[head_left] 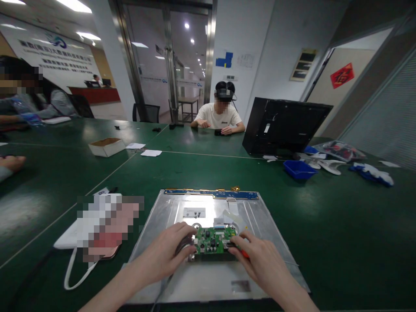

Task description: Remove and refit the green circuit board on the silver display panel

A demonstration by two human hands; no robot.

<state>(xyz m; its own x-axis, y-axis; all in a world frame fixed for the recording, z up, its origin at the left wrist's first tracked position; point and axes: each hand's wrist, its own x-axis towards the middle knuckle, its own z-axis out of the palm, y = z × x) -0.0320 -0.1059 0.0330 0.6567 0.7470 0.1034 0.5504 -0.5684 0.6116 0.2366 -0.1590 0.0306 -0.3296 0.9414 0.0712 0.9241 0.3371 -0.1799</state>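
A green circuit board (212,239) lies over the metal back of a display panel (146,247). The fingers and thumb of my left hand (170,248) are closed on the board's left end. At the right end, my right hand (256,253) grips the board with bent fingers. A red-orange object (244,253) shows partly beneath my right fingers; its kind is hidden. White flat cable (219,223) lies at the board's far edge. Several small dark screws (197,214) rest on the panel, and a blue strip board (208,193) runs along its far edge.
Left of the panel lie a white device (69,232) with a cable and a pink phone-like item (110,234). Farther off are an open box (107,147), a blue tray (299,169), a black monitor (286,125) and gloves (373,174). A person (219,115) sits opposite.
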